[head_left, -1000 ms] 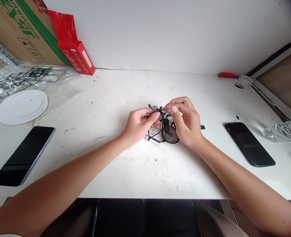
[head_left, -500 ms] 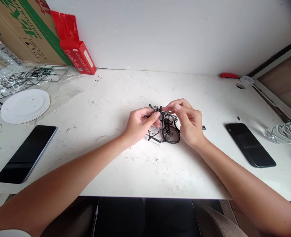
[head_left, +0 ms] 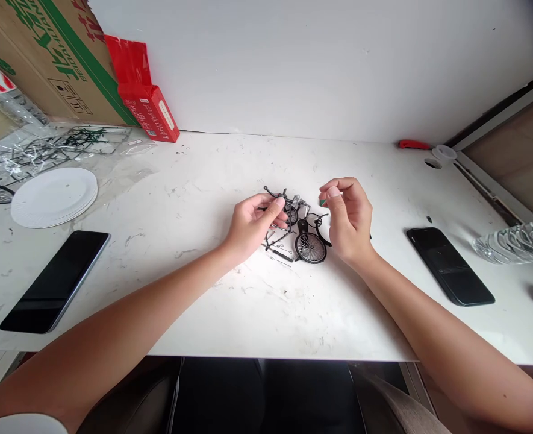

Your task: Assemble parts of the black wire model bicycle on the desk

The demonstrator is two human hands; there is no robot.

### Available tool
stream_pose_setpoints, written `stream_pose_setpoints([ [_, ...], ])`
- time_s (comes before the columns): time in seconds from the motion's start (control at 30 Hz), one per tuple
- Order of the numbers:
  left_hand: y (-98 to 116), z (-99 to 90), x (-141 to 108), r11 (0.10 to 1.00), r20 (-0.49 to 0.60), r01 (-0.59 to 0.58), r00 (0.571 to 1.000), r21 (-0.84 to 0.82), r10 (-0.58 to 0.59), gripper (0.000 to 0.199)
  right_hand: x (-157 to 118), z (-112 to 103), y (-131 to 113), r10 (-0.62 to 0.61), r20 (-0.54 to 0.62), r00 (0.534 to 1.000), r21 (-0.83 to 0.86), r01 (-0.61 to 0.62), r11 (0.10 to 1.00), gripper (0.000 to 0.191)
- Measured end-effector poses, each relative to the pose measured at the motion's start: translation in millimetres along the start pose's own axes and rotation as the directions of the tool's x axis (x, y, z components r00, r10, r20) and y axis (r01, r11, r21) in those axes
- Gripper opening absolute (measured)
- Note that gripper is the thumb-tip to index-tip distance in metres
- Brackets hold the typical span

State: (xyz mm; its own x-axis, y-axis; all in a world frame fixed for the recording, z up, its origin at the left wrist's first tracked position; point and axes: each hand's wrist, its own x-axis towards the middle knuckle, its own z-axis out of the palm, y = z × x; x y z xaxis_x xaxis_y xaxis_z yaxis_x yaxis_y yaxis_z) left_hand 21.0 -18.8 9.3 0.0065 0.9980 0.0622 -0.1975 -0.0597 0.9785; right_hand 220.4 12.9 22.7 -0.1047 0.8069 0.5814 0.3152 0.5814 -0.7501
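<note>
Near the middle of the white table, my left hand [head_left: 256, 224] pinches a small black model bicycle part [head_left: 284, 198] with handlebars between thumb and fingers. A black spoked wheel [head_left: 310, 248] lies just below, among thin black frame pieces [head_left: 280, 248] and other small parts. To the right of these, my right hand [head_left: 350, 216] is raised with thumb and fingertips brought together. A tiny green bit [head_left: 323, 203] shows at its fingertips, too small to name.
Phones lie at left [head_left: 55, 281] and right [head_left: 450, 266]. White plates [head_left: 55, 198], plastic-wrapped sprues [head_left: 35, 154], a red packet [head_left: 151, 111] and a cardboard box [head_left: 62, 66] stand at back left. A clear bottle [head_left: 514, 241] lies far right.
My right hand has drawn away from the handlebar part, leaving a gap between the hands. My left hand still holds the part, now tilted a little differently. The view has shifted slightly.
</note>
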Motion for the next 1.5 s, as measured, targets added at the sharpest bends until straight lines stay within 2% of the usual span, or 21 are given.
stream_pose_setpoints([
  [0.07,4,-4.2,5,1.000,-0.039,-0.023,0.999,0.001,0.023,0.043,0,-1,-2,-0.032,0.040,0.999,-0.014,0.032,0.999,0.038],
  [0.13,6,-9.2,11,0.999,-0.096,-0.047,0.994,0.013,0.048,0.044,0,-2,-7,-0.086,0.183,0.979,-0.017,0.090,0.996,0.038],
  [0.17,7,-11.7,14,0.998,-0.127,-0.050,0.990,0.023,0.053,0.044,-1,-2,-9,-0.116,0.288,0.951,-0.011,0.125,0.992,0.037],
  [0.23,9,-15.8,19,0.998,-0.186,-0.058,0.980,0.038,0.064,0.043,-3,-1,-14,-0.168,0.501,0.849,0.011,0.187,0.982,0.029],
  [0.3,9,-18.2,22,0.997,-0.232,-0.060,0.970,0.053,0.071,0.041,-4,-1,-17,-0.193,0.633,0.750,0.016,0.236,0.972,0.020],
  [0.37,8,-19.1,23,0.997,-0.255,-0.059,0.964,0.058,0.072,0.040,-5,-2,-18,-0.197,0.693,0.693,-0.008,0.280,0.960,0.016],
  [0.47,6,-18.1,23,0.997,-0.255,-0.064,0.964,0.035,0.071,0.036,-5,-4,-17,-0.191,0.743,0.641,-0.055,0.343,0.938,0.013],
  [0.57,3,-15.3,21,0.998,-0.244,-0.055,0.968,0.008,0.055,0.033,-6,-4,-18,-0.172,0.776,0.607,-0.086,0.371,0.925,0.009],
  [0.63,1,-13.1,19,0.999,-0.240,-0.032,0.970,-0.001,0.031,0.031,-7,-3,-19,-0.170,0.781,0.601,-0.089,0.377,0.922,0.008],
  [0.83,0,-10.2,16,1.000,-0.221,0.007,0.975,-0.017,-0.010,0.029,-8,2,-20,-0.172,0.745,0.645,-0.075,0.337,0.939,0.008],
  [0.93,1,-11.8,18,0.999,-0.227,0.016,0.974,-0.036,-0.024,0.027,-7,1,-19,-0.167,0.686,0.708,-0.048,0.274,0.961,0.012],
  [1.0,2,-13.4,18,0.999,-0.219,0.018,0.975,-0.042,-0.026,0.027,-6,-1,-18,-0.201,0.577,0.792,-0.041,0.273,0.961,0.012],
  [1.07,1,-15.1,18,0.998,-0.193,0.025,0.981,-0.055,-0.036,0.029,-4,-3,-16,-0.247,0.410,0.878,-0.077,0.304,0.950,0.011],
  [1.17,-1,-18.7,20,0.995,-0.104,0.061,0.992,-0.083,-0.070,0.032,0,-7,-9,-0.257,0.162,0.953,-0.165,0.283,0.945,0.013],
  [1.23,-2,-22.7,22,0.993,-0.034,0.092,0.995,-0.075,-0.095,0.033,3,-9,-1,-0.211,0.054,0.976,-0.173,0.217,0.961,0.016],
  [1.3,0,-28.0,25,0.989,0.066,0.139,0.989,-0.049,-0.135,0.033,6,-11,7,-0.162,0.009,0.987,-0.163,0.162,0.973,0.018],
  [1.4,5,-35.9,29,0.987,0.291,0.158,0.943,0.034,-0.161,0.034,7,-11,16,-0.123,0.023,0.992,-0.174,0.125,0.977,0.021],
  [1.5,11,-40.2,31,0.983,0.346,0.166,0.921,0.074,-0.181,0.035,6,-9,17,-0.110,0.057,0.992,-0.173,0.118,0.978,0.023],
])
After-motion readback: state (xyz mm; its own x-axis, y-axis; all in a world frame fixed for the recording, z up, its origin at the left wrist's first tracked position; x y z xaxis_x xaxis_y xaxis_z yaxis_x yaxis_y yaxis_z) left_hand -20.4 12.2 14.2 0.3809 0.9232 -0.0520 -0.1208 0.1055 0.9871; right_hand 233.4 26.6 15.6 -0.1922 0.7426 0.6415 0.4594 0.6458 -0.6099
